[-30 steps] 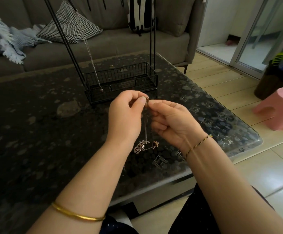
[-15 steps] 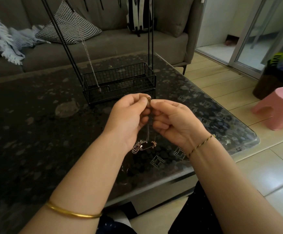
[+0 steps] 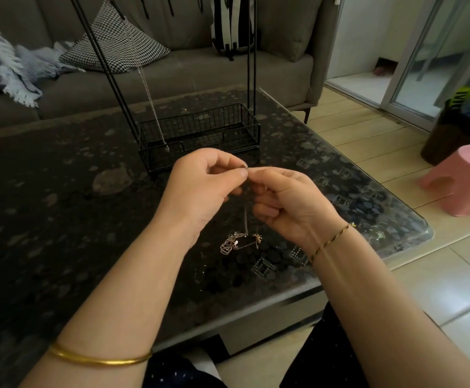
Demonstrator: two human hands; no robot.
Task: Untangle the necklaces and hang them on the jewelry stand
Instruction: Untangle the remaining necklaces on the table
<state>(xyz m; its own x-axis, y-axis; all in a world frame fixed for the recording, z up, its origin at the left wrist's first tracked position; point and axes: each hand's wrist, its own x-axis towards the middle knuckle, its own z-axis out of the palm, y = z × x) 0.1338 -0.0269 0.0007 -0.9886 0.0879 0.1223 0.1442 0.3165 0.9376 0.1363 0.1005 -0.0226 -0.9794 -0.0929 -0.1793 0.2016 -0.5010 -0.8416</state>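
- One view only, from the head: both hands are raised over the dark glass table (image 3: 60,219), just in front of the jewelry stand (image 3: 200,135) with its wire basket.
- Main risk, as I judge it: the tangle (image 3: 234,243) of gold necklaces hangs below the hands on a thin chain (image 3: 245,217). Pulling the pinched end upward would likely draw the knot tighter rather than free it.
- Second risk: the chain is fine, so a slipped pinch would drop the bundle and perhaps knot it further.
- Whether the tangle rests on the glass or hangs just above it, I cannot tell.
- Grip, the left hand (image 3: 200,189): thumb and forefinger are closed narrow, pinching the top end of the chain, with the other fingers curled.
- Grip, the right hand (image 3: 290,203): its fingertips meet the left's at that same end and pinch it too. Any clasp there is too small to make out.
- One silver necklace (image 3: 151,102) already hangs from the stand, its pendant low by the basket's front edge.
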